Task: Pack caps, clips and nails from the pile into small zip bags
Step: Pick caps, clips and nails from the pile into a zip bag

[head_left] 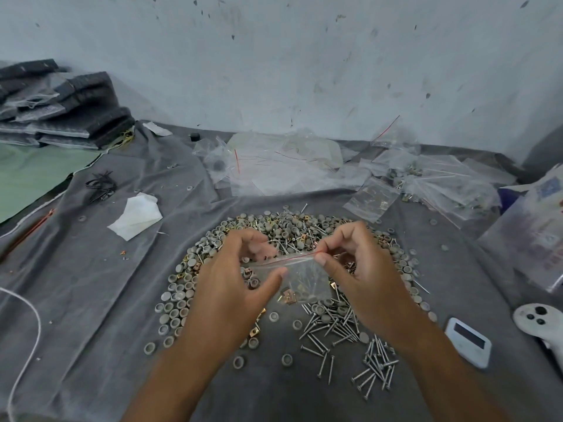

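A small clear plastic zip bag with a red line along its top (300,277) is being held up between the two hands, just above the pile. A few shiny nails and gold metal clips are sitting inside it. The left hand (231,281) is holding the bag's left side, with the thumb pressing on the front of the bag. The right hand (362,269) is pinching the top right corner at the red line with its thumb and first finger. Under the hands, a big pile of round grey caps (182,296), little gold clips (274,222) and silver nails (374,363) is lying on the grey cloth (91,300) that is covering the worktop. Behind the pile, a heap of empty clear bags (283,159) is lying near the white wall (304,56). A crumpled white tissue (137,216) is lying to the left. A small white box with a dark screen (467,342) is lying on the right, near a white controller (539,321).
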